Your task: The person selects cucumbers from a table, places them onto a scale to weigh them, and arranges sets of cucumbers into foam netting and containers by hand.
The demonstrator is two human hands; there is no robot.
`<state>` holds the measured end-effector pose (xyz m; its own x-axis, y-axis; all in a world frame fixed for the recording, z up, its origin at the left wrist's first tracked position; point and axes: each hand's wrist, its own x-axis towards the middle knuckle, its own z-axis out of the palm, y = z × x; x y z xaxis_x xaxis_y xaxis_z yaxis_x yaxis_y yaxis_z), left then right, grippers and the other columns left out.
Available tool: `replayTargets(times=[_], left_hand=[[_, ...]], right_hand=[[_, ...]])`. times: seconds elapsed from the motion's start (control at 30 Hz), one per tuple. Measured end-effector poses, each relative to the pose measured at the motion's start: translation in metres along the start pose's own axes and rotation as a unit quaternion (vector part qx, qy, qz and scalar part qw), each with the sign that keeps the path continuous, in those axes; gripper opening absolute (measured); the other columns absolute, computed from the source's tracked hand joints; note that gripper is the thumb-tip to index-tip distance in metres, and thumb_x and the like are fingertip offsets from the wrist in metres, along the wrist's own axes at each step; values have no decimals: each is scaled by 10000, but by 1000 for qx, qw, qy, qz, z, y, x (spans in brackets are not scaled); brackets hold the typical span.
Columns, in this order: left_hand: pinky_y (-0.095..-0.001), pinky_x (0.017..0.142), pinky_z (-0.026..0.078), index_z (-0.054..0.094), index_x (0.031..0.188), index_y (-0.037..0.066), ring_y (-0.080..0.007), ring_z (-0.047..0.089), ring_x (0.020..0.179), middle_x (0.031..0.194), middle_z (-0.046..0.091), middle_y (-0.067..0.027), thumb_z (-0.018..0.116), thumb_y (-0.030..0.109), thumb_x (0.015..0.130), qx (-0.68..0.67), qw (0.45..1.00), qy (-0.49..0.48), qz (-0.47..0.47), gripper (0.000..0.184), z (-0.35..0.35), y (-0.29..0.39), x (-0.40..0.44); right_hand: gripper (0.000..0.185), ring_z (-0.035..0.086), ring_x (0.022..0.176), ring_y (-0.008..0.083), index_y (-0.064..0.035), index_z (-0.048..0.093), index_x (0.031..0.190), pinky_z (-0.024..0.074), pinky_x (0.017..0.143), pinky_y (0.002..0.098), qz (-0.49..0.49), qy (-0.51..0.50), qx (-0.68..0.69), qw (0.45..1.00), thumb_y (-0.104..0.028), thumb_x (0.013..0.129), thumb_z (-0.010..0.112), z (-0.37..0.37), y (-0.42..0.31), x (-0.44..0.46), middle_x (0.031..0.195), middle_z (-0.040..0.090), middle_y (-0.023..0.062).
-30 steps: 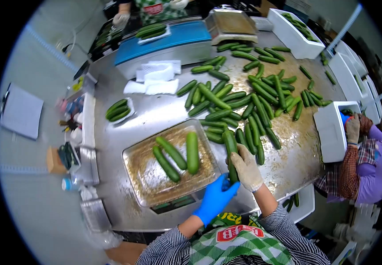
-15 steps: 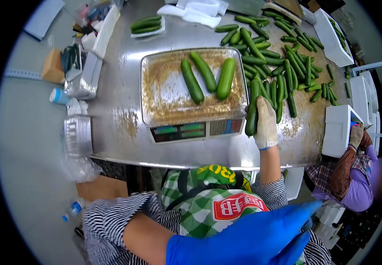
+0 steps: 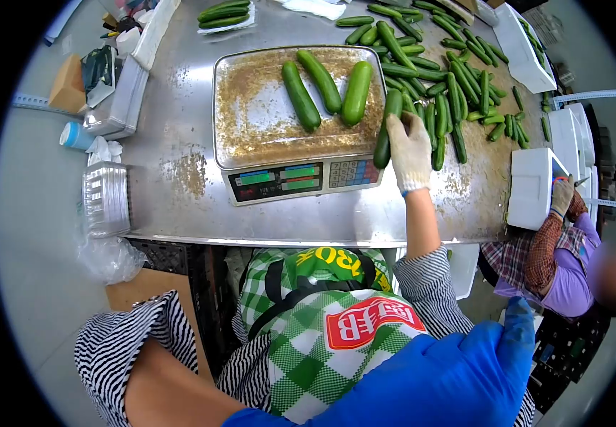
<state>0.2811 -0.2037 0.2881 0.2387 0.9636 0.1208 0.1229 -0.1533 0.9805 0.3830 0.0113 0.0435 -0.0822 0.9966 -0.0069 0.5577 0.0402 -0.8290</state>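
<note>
My right hand (image 3: 411, 151), in a whitish knit glove, grips a dark green cucumber (image 3: 388, 132) standing lengthwise at the right edge of the scale. In a blue glove, my left hand (image 3: 457, 363) is large and close to the camera at the lower right, its fingers together; what they hold, if anything, cannot be made out. Three cucumbers (image 3: 301, 96) lie on the stained metal tray (image 3: 251, 146) of the scale, whose display (image 3: 278, 180) faces me. A big pile of cucumbers (image 3: 465, 82) spreads to the right.
Cucumbers on a white tray (image 3: 224, 16) lie at the back left. White foam boxes (image 3: 532, 186) stand along the right, where a co-worker (image 3: 561, 263) has a gloved hand at one. Clear plastic trays (image 3: 106, 199) are stacked at the left edge.
My left hand has left the cucumber and swung down across my body toward the camera. My right hand still holds the cucumber. The view has tilted down, so the whole scale display now shows.
</note>
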Motion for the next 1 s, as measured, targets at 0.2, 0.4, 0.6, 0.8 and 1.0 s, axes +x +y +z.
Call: replayTargets(times=[0.2, 0.4, 0.6, 0.8, 1.0], left_hand=[[-343, 635, 509, 411, 1279, -189, -289, 583, 774, 905, 549, -194, 617, 74, 677, -34, 999, -16, 0, 689, -19, 12, -5], [-351, 663, 533, 368, 1333, -199, -308, 613, 832, 966, 571, -213, 607, 42, 703, -56, 997, -46, -21, 716, -28, 14, -18], [-341, 747, 566, 361, 1360, -185, -331, 652, 961, 1103, 609, -257, 614, 43, 770, -162, 987, 10, -4, 681, 2, -9, -41], [-331, 737, 569, 383, 1373, -162, -303, 664, 922, 1091, 633, -235, 603, 15, 792, -179, 979, -85, -37, 646, -31, -4, -40], [-350, 776, 563, 475, 1322, -106, -282, 678, 859, 1041, 668, -205, 611, 25, 866, -292, 955, 10, -53, 494, -36, -9, -47]], right_hand=[[468, 666, 962, 245, 44, 559, 1269, 510, 883, 343, -81, 71, 1, 994, -229, 900, 649, 6, -2, 9, 1071, 684, 179], [333, 629, 1037, 205, 46, 579, 1233, 487, 940, 321, -57, 116, 81, 988, -127, 951, 612, -21, 33, -17, 1156, 657, 149], [299, 624, 919, 144, 49, 594, 1209, 511, 834, 274, 26, 102, 112, 988, -106, 953, 610, -34, 58, -50, 1077, 669, 116], [249, 583, 864, 119, 28, 594, 1190, 493, 787, 256, 24, 94, 128, 987, -59, 957, 588, -28, 54, -67, 1040, 659, 76], [276, 639, 980, 168, 39, 605, 1197, 504, 895, 300, -11, 82, 71, 994, -81, 948, 603, -20, 59, -80, 1063, 685, 138]])
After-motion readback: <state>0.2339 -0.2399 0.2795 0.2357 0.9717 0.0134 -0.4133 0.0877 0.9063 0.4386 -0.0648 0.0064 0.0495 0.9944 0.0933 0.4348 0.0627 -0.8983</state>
